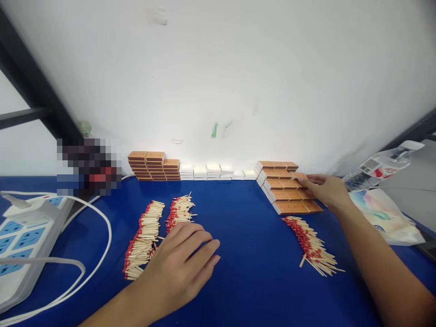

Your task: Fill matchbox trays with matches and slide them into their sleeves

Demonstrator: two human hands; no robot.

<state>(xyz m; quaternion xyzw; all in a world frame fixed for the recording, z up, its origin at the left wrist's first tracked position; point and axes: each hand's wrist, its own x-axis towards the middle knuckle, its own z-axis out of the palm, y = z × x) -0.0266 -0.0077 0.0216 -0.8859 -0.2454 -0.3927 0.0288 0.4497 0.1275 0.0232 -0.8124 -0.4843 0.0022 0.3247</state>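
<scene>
My right hand (pixel 325 188) has its thumb and fingers closed on an orange matchbox (pixel 299 175) at the upper right of the stepped stack of matchboxes (pixel 286 195). My left hand (pixel 184 261) is over the blue table with its fingers loosely bent and apart, and nothing shows in them. It partly covers two rows of red-tipped matches, a longer left row (pixel 145 236) and a shorter right row (pixel 180 210). Another pile of matches (pixel 313 247) lies fanned out below the matchbox stack, near my right forearm.
Against the wall stand brown matchboxes (pixel 153 167) and low stacks of white trays (pixel 213 171). A power strip (pixel 23 245) with looping white cables (pixel 102 213) occupies the left. A clear plastic bottle (pixel 381 165) and a pastel packet (pixel 384 215) lie at the right.
</scene>
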